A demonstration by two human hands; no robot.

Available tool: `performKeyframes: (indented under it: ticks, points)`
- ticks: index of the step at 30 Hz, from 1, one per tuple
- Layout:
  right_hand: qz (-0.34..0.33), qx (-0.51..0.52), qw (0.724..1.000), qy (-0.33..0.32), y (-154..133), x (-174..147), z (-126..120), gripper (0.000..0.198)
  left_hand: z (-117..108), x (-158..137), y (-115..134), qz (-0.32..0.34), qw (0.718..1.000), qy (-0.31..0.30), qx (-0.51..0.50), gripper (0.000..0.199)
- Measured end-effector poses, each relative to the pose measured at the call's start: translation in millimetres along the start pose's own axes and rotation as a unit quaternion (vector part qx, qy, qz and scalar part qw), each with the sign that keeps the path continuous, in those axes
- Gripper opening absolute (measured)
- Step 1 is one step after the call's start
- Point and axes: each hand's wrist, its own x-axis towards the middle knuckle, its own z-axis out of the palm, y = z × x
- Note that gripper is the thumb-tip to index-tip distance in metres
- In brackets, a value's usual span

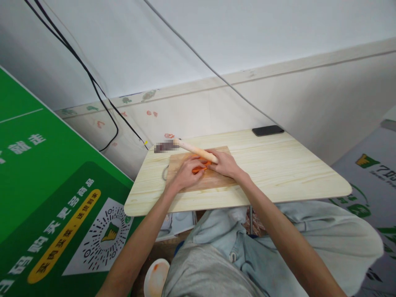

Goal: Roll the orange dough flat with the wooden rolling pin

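My left hand is curled over a wooden cutting board, its fingers closed about orange pieces that look like cut carrot. Close beside it, my right hand grips the near end of a long, pale, orange-stained wooden handle. This handle slants away to the left over the board. Its far end runs into a dark, pixelated patch, so the kind of tool cannot be made out. The fingertips of both hands nearly meet at the orange pieces, and they hide part of them.
The board lies on a light wood-grain table against the wall. A black phone rests at the table's back right. A green sign stands at the left, and cables hang down the wall. Below the table is a white, orange-stained lid-like object.
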Motion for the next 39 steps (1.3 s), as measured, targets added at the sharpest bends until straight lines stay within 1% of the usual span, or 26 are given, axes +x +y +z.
performKeyframes:
  ticks: [4,10,16,21,24,30,34,39]
  points:
    - [-0.002,0.002,1.0,-0.007,-0.4,-0.2,-1.1,0.063,-0.4,-0.4,0.8,0.009,1.0,-0.01,0.002,0.02]
    - [-0.005,-0.008,1.0,-0.016,0.5,-0.1,-2.4,0.063,-3.2,-3.3,9.5,0.023,0.997,-0.029,0.074,0.021]
    - [-0.013,-0.018,0.999,-0.024,2.6,0.6,-1.7,0.059,0.3,-4.9,6.4,0.052,0.997,-0.014,0.047,0.025]
    - [-0.009,-0.02,1.0,-0.018,4.4,1.5,0.1,0.06,0.5,-5.2,7.0,0.062,0.995,-0.026,0.076,0.025]
    - [-0.013,-0.019,1.0,-0.019,4.5,1.8,0.3,0.059,-0.5,-4.5,10.0,0.054,0.995,-0.028,0.081,0.023]
    - [-0.009,-0.013,1.0,-0.014,1.7,1.8,-1.2,0.053,-1.5,-2.9,12.5,0.016,0.998,-0.018,0.049,0.023]
    - [-0.003,-0.014,1.0,-0.016,1.1,1.9,-1.6,0.053,1.1,-0.5,11.4,-0.011,0.999,0.007,0.039,0.018]
    - [-0.003,-0.008,1.0,-0.02,1.7,2.4,-1.5,0.055,8.5,3.6,10.4,-0.063,0.997,0.036,0.021,0.011]
